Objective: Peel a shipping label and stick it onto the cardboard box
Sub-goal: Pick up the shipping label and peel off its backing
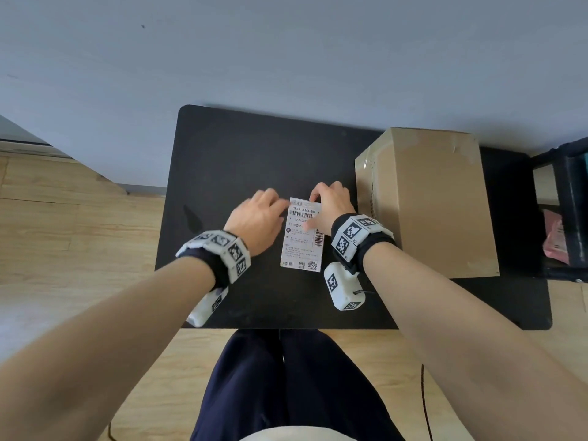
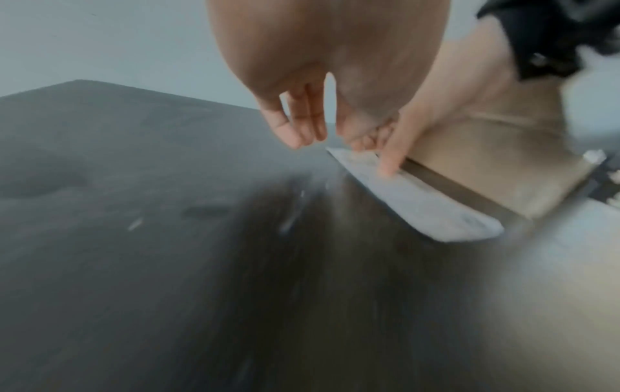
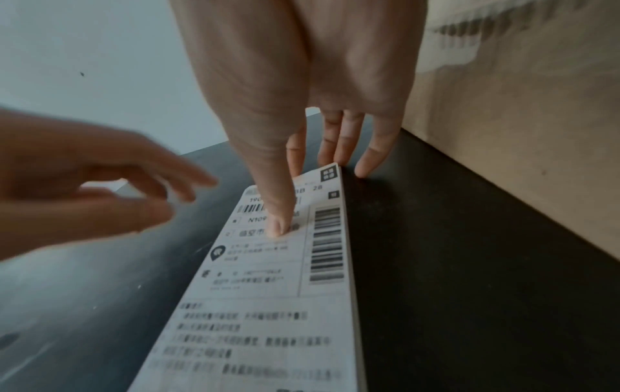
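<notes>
- A white shipping label [image 1: 302, 237] lay flat, printed side up, on a black desk [image 1: 229, 160], its long side running away from the person.
- The label sat near the middle of the desk, just left of the cardboard box [image 1: 436, 202] with a strip of bare desk between them.
- The right hand [image 1: 329, 203] was over the far end of the label. In the right wrist view its thumb [image 3: 278, 212] pressed straight down on the printed face beside a barcode.
- The other right fingers [image 3: 375, 151] reached down at the label's far edge, one tip landing on the desk just past the far right corner; the right wrist view did not settle whether any of them had lifted the edge.
- So the right hand was extended and pressing, not curled around anything.
- The left hand [image 1: 257, 219] was at the label's far left corner, blurred in the head view. Its fingers [image 2: 302, 124] hung loosely, slightly bent, and held nothing; whether they touched the label could not be told.
- The box stood at the far right of the desk, closed and taped, with its broad top face bare.
- Both wrists wore black straps carrying white blocks [image 1: 222, 249] printed with black square markers.
- The desk stood against a pale wall [image 1: 286, 52] on a light wooden floor [image 1: 63, 224], and the person's dark trousers [image 1: 280, 383] showed below the near edge.
</notes>
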The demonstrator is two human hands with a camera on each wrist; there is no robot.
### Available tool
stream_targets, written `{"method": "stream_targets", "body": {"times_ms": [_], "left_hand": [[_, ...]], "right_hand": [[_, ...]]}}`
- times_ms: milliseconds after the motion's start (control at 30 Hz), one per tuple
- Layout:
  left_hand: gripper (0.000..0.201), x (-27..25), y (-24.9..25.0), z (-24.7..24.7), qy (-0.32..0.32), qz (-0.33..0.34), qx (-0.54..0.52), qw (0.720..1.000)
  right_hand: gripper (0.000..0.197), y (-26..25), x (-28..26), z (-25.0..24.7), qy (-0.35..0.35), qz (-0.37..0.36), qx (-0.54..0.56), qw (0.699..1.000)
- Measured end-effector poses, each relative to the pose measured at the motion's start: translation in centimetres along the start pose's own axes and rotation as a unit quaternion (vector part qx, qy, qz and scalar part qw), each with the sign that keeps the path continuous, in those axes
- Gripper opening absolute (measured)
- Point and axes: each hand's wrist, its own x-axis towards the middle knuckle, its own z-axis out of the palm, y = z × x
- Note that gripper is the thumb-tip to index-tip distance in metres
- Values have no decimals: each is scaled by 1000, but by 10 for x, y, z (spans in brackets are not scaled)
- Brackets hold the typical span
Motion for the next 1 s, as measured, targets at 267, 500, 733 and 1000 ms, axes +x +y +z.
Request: {"method": "stream_targets", "body": {"times_ms": [267, 500, 733, 1000], "left_hand": [[37, 54, 6, 1, -97, -79, 17, 992], [11, 62, 8, -1, -105, -122, -51, 986], [10, 42, 13, -47, -76, -167, -120, 976], [15, 19, 33, -112, -1, -186, -143, 972]], "right_hand": [[47, 1, 0, -3, 0, -3, 16, 1000], [51, 3, -1, -3, -4, -16, 15, 1000], [17, -4, -20, -28, 4, -29, 100, 995], [24, -23, -44, -85, 67, -99, 168, 979]]}}
